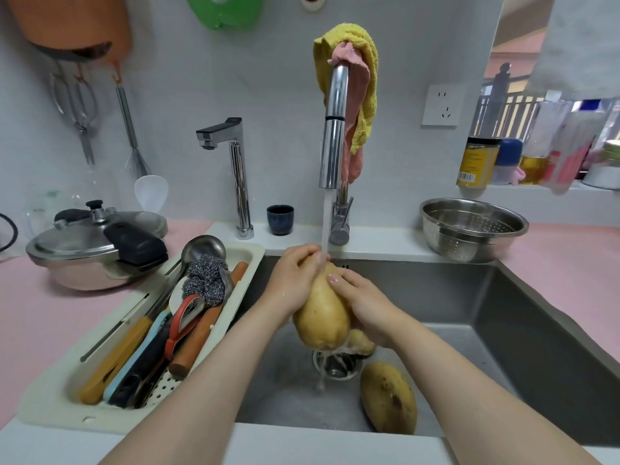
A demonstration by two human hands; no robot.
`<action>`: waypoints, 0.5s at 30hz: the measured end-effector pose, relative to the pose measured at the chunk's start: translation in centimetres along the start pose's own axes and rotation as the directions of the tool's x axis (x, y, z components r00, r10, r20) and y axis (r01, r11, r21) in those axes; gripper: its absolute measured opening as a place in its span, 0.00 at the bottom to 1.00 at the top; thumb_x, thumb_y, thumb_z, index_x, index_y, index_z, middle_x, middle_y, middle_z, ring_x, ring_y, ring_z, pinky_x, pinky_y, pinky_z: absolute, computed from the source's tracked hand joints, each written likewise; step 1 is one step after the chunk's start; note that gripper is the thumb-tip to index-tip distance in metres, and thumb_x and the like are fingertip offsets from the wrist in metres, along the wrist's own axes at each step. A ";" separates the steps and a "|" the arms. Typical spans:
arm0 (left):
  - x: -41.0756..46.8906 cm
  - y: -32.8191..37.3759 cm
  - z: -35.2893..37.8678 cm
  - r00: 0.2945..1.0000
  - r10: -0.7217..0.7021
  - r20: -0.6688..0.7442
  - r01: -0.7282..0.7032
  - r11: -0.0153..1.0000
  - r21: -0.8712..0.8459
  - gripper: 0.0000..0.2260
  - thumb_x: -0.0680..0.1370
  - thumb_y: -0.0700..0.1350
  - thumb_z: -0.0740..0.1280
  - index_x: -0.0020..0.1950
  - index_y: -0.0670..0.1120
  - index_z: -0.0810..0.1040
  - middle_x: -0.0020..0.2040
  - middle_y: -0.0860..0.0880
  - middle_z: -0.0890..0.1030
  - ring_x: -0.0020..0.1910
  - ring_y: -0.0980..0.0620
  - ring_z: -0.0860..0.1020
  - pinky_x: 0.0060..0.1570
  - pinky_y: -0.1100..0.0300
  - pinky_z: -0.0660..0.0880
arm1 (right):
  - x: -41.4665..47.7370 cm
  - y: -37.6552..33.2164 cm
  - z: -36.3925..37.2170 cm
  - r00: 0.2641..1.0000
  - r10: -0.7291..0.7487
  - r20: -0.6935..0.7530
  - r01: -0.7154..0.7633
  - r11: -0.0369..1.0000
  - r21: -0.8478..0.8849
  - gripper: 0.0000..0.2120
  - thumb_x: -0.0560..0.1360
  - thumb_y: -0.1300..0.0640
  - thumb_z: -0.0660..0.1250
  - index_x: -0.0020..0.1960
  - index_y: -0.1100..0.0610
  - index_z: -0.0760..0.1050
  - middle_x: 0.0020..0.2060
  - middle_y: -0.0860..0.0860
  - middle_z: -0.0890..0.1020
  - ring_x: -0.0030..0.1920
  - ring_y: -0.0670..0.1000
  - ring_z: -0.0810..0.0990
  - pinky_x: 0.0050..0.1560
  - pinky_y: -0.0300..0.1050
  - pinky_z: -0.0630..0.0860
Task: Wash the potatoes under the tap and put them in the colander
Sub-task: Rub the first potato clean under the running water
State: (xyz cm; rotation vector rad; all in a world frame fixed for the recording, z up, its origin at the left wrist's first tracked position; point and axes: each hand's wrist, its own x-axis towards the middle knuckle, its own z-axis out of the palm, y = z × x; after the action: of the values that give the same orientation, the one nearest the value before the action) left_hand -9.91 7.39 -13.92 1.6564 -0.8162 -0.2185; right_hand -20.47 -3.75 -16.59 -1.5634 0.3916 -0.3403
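The sink point(503, 313) lies below the hands, and the colander point(473, 209) stands on the bench point(570, 263) to the right of them, well apart. The left hand point(295, 276) and the right hand point(365, 307) grasp together one big potato point(322, 317) under the tap point(333, 129) water. Its wet skin may slip, so it could fall on the other potato point(389, 397) below the right hand.

Pink counter point(50, 330), pressure cooker point(97, 250) left, steel colander point(473, 229) right, potato point(388, 397) on sink point(486, 330) floor
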 end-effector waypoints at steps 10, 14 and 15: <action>-1.1 0.6 1.6 0.990 -0.117 0.080 0.136 0.940 -0.312 0.21 0.82 0.55 0.66 0.74 0.59 0.68 0.68 0.55 0.77 0.65 0.53 0.78 0.65 0.50 0.76 | 0.1 -1.4 0.7 0.952 -0.015 -0.307 0.026 0.999 0.032 0.17 0.86 0.42 0.52 0.61 0.46 0.76 0.60 0.52 0.83 0.62 0.52 0.80 0.69 0.54 0.74; -1.0 -0.3 1.0 0.991 -0.095 0.093 0.116 0.962 -0.248 0.19 0.83 0.59 0.60 0.73 0.57 0.68 0.65 0.53 0.79 0.63 0.54 0.78 0.65 0.52 0.75 | -0.1 -0.9 1.7 0.923 -0.348 -0.165 0.249 0.865 -0.435 0.23 0.87 0.46 0.49 0.81 0.46 0.55 0.77 0.52 0.62 0.71 0.47 0.65 0.72 0.43 0.60; -0.9 -0.6 0.6 0.991 -0.096 0.091 0.114 0.969 -0.219 0.18 0.85 0.58 0.58 0.73 0.55 0.69 0.65 0.52 0.79 0.63 0.54 0.78 0.65 0.54 0.74 | -0.1 -0.7 1.9 0.916 -0.386 -0.110 0.278 0.808 -0.520 0.26 0.87 0.46 0.50 0.83 0.48 0.49 0.78 0.52 0.59 0.74 0.47 0.62 0.74 0.43 0.57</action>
State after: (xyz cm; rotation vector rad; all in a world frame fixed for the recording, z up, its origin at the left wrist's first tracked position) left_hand -10.67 7.47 -14.90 1.4860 -0.7349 -0.4385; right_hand -19.64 -1.99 -15.95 -2.1212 0.3838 -0.7317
